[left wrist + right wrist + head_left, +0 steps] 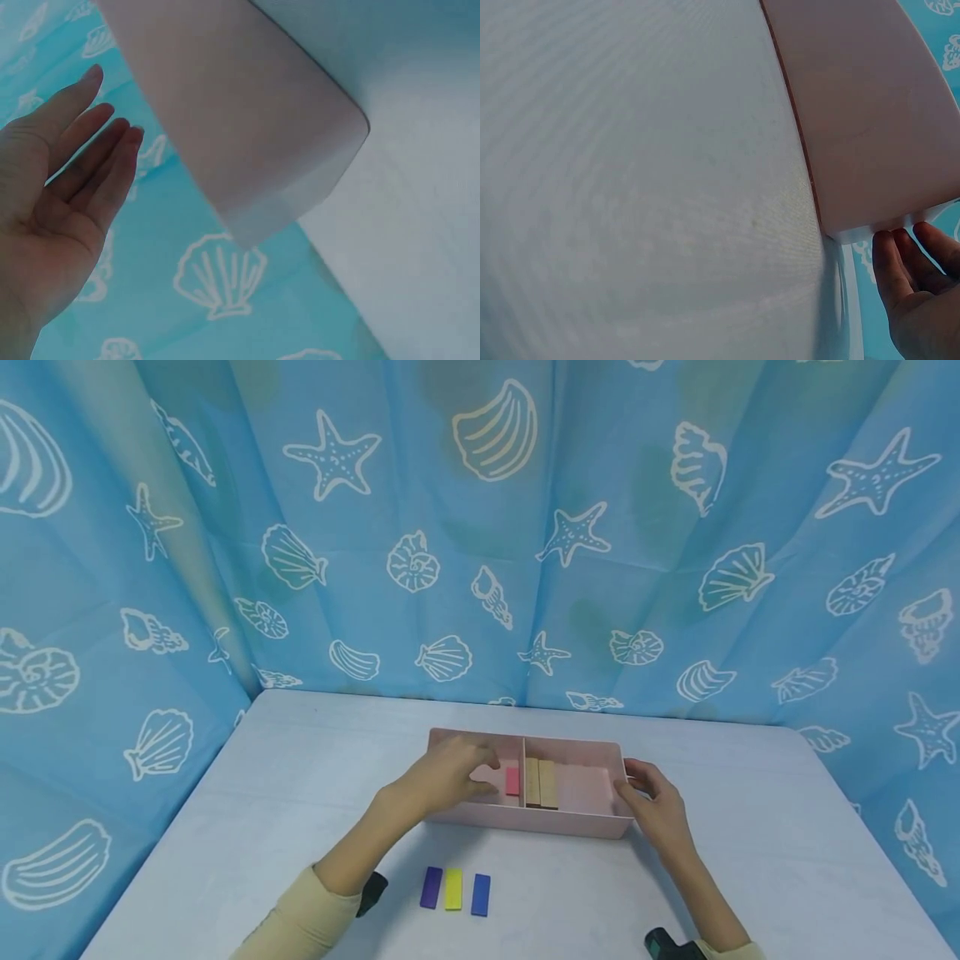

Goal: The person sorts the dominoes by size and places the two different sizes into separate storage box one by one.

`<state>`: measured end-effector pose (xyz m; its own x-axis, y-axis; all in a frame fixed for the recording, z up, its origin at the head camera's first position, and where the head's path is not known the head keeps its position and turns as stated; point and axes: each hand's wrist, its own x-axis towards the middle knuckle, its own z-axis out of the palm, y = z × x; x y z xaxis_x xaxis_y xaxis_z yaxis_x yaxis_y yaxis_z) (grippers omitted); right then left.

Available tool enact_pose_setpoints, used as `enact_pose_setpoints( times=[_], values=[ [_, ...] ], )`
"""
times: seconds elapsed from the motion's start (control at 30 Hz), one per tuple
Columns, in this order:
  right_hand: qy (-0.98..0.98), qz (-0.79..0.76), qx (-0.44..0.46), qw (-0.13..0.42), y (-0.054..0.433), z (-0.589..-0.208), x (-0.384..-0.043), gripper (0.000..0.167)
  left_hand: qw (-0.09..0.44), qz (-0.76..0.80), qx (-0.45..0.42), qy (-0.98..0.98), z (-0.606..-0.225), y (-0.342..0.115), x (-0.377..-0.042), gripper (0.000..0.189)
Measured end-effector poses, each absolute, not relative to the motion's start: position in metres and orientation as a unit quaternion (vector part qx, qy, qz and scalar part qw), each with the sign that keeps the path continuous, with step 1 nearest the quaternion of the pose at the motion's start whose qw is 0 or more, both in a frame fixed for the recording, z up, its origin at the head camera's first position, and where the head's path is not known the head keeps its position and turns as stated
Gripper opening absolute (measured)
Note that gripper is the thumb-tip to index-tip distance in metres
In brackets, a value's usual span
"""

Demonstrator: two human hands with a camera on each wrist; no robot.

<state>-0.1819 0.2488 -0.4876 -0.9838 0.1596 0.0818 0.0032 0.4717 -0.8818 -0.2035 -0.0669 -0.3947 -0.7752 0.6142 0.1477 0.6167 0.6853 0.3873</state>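
A long pink box with one divider stands on the table. My left hand is over its left compartment, thumb and fingers apart, with nothing visible between them. Just right of those fingertips lies a small red-pink block, beside the divider. Plain wooden blocks sit against the divider's other side, in the right compartment. At the box's right end, my right hand pinches the end wall, thumb over the rim and fingers outside. The left wrist view shows the left hand with loosely bent fingers.
In front of the box, a purple block, a yellow block and a blue block lie in a row on the white tablecloth. A blue curtain with shells and starfish hangs behind the table and along its sides.
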Motion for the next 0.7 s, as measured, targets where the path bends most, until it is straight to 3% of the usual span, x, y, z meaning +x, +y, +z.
enact_pose_setpoints(
  times=[0.4,0.7],
  values=[
    [-0.853,0.516,-0.053,0.058,0.247,-0.482,-0.181,0.05,0.002,-0.191,-0.341,-0.921,-0.378,-0.095,-0.16,0.027],
    [-0.864,0.494,-0.036,0.088,0.261,-0.513,-0.194,0.058,-0.021,-0.181,-0.339,-0.923,-0.379,-0.116,-0.13,0.033]
  ],
)
